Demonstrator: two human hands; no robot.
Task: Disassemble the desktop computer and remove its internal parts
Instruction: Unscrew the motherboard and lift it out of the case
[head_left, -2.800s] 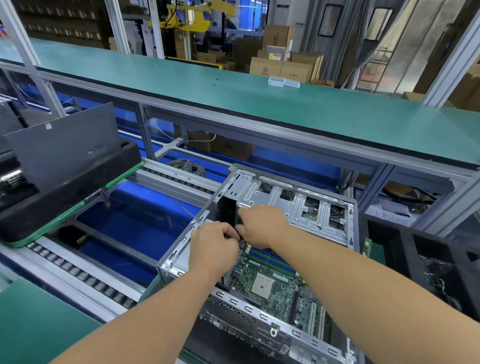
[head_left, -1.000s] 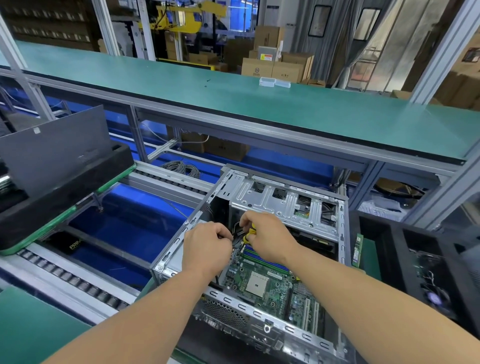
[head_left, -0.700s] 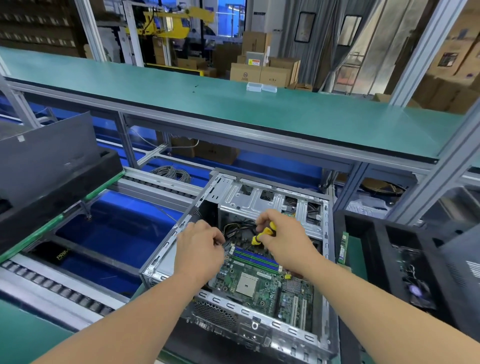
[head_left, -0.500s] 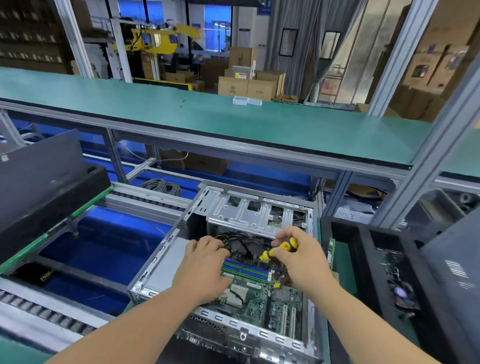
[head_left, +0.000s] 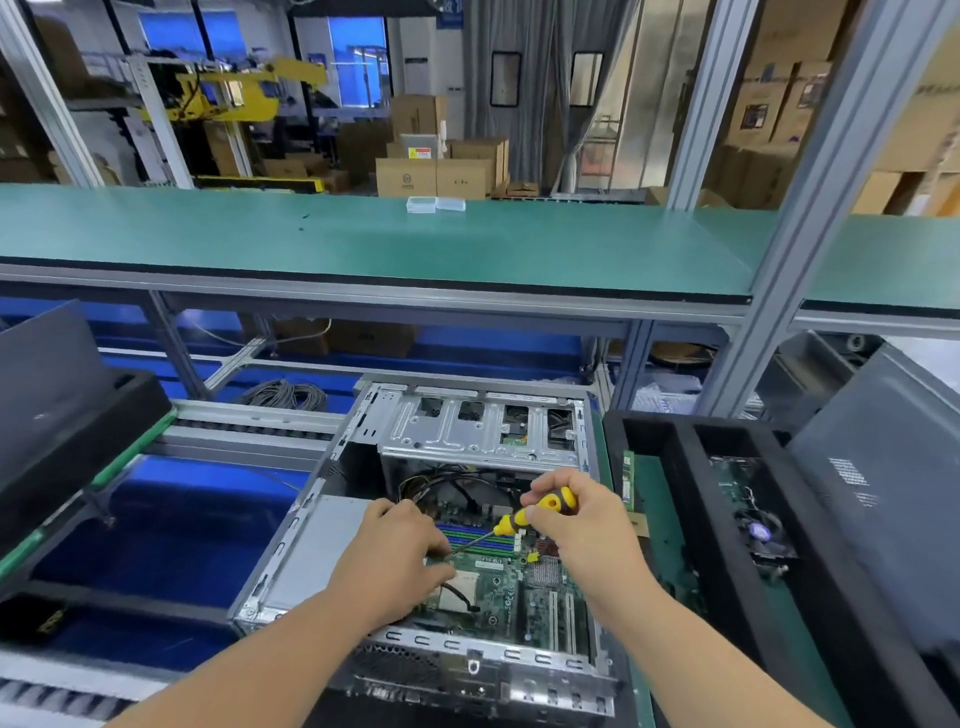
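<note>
Head view shows the desktop computer (head_left: 483, 431), an open box of thin stamped grey steel with many slots and holes, lying on its side near the person. Inside lies the flat green motherboard (head_left: 498, 587), with long blue and green memory slots, a small ribbed metal heatsink and thin black cables curling above it. The right hand (head_left: 576, 525) has its fingers curled tightly around the screwdriver (head_left: 540, 512), which has a rounded yellow and black handle and a thin steel shaft pointing down to the left, toward the board. The left hand (head_left: 402, 551) rests inside the case on the board, fingers bent at the shaft's tip; whether it pinches something I cannot tell. At the right stands a black foam tray (head_left: 670, 467) holding another circuit board with a round fan. Behind runs a long counter (head_left: 363, 239) with smooth green matting, carrying two small clear plastic boxes (head_left: 435, 204).
</note>
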